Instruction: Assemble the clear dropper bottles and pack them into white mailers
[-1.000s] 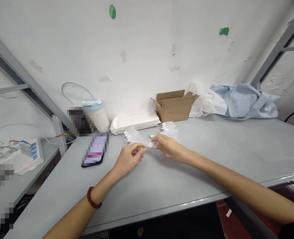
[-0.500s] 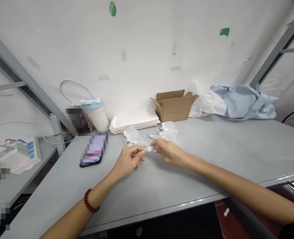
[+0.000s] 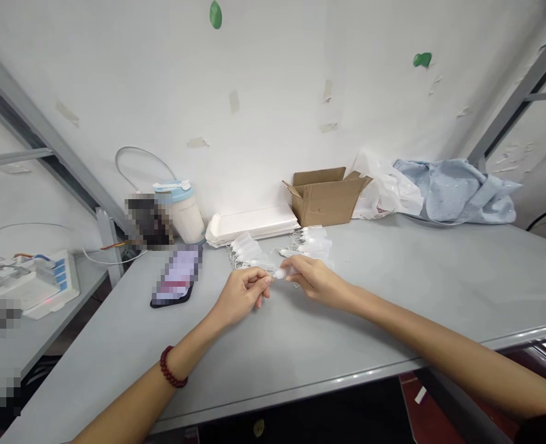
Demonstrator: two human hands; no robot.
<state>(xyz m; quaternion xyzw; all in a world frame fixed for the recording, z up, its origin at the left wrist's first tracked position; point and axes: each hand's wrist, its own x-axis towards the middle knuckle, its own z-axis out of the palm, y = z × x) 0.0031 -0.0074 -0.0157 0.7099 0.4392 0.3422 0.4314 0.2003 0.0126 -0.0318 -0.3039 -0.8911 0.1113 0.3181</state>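
Observation:
Above the grey table (image 3: 236, 364), my right hand (image 3: 321, 282) grips a small translucent white bottle (image 3: 280, 273), its narrow tip pointing left. My left hand (image 3: 243, 295), with a dark red bead bracelet at the wrist, is pinched at that tip; what lies between its fingertips is too small to make out. Just behind my hands are two groups of similar translucent pieces with thin strings, a left group (image 3: 246, 248) and a right group (image 3: 313, 240).
Along the wall stand a cup with a blue lid (image 3: 187, 213), flat white boxes (image 3: 254, 224), an open cardboard box (image 3: 328, 202), a white plastic bag (image 3: 384, 188) and a light blue cloth (image 3: 458, 188). A phone (image 3: 178, 277) lies left; a power strip (image 3: 58, 283) sits farther left.
The whole view has shifted slightly, with objects appearing a little farther right. Both hands keep nearly the same pose around the bottle and its tip.

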